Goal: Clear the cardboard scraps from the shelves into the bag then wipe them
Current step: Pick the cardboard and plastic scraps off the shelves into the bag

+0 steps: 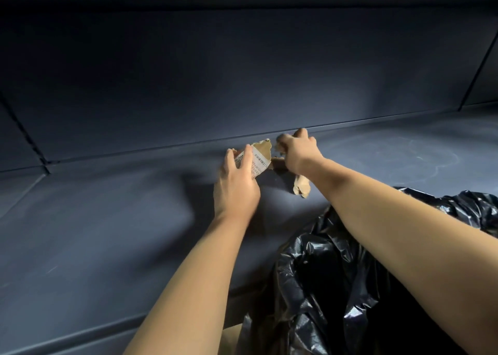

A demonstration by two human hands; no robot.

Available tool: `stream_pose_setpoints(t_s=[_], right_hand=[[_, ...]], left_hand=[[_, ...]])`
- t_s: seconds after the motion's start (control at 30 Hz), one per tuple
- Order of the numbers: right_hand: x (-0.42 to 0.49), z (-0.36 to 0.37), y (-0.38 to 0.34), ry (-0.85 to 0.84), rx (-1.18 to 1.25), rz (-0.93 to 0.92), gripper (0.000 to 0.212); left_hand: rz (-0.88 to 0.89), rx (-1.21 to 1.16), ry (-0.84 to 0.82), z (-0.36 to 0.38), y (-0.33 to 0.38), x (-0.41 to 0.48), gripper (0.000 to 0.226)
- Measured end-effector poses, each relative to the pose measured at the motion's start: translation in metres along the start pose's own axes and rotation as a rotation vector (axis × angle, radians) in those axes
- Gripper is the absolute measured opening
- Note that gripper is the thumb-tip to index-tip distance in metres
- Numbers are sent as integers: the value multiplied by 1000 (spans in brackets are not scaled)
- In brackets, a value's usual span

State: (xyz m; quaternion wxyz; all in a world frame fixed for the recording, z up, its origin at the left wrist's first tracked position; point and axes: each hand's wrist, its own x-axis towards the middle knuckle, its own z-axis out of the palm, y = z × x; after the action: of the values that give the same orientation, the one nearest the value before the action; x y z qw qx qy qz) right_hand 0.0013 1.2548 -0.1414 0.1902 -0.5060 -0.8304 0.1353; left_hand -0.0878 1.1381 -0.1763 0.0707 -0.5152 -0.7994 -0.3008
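Labelled scrap (260, 156): torn brown cardboard with a white printed label, held upright above the shelf (107, 233), near its back edge.
Writing: I see a barcode and lines of small print on the label; it is too small and blurred for me to read.
Left hand (235, 190): thumb and fingers closed round the lower part of the labelled scrap, covering part of the label.
Small scrap (279, 145): pale piece at the right fingertips, close to the back wall (215, 71); its outline is blurred.
Right hand (299, 151): fingers curled down over the small scrap; I cannot tell how firm the hold is. A darker brown piece shows under the palm, mostly hidden.
Loose scrap (301, 189): crumpled brown piece lying on the shelf, partly covered by the right wrist.
Bag (336, 273): black glossy plastic, mouth open at the shelf's front right; cut off by the frame and crossed by the right forearm.
White marks (431, 152): faint chalky curves on the shelf far right; no letters I can read.
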Motion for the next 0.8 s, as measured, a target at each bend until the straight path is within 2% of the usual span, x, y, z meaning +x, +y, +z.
stream_pose_setpoints(t_s=[0.13,0.27,0.33,0.43,0.63,0.8], right_hand=[[-10,10,-8,-274,-255,8,45],[-14,6,-10,-327,-241,21,41],[-14,6,-11,-345,-315,6,42],[-12,8,-12,-306,-427,-29,50],[-5,15,-12,-197,-565,-45,47],[-7,10,-12,-85,-468,-43,34]], left_hand=[[54,31,-102,-2,2,0,57],[54,-27,-174,-9,2,2,48],[86,30,-249,-13,-1,0,46],[139,181,-251,-12,-2,-12,49],[83,229,-166,-11,-1,-19,41],[24,179,-147,-14,2,-24,32]])
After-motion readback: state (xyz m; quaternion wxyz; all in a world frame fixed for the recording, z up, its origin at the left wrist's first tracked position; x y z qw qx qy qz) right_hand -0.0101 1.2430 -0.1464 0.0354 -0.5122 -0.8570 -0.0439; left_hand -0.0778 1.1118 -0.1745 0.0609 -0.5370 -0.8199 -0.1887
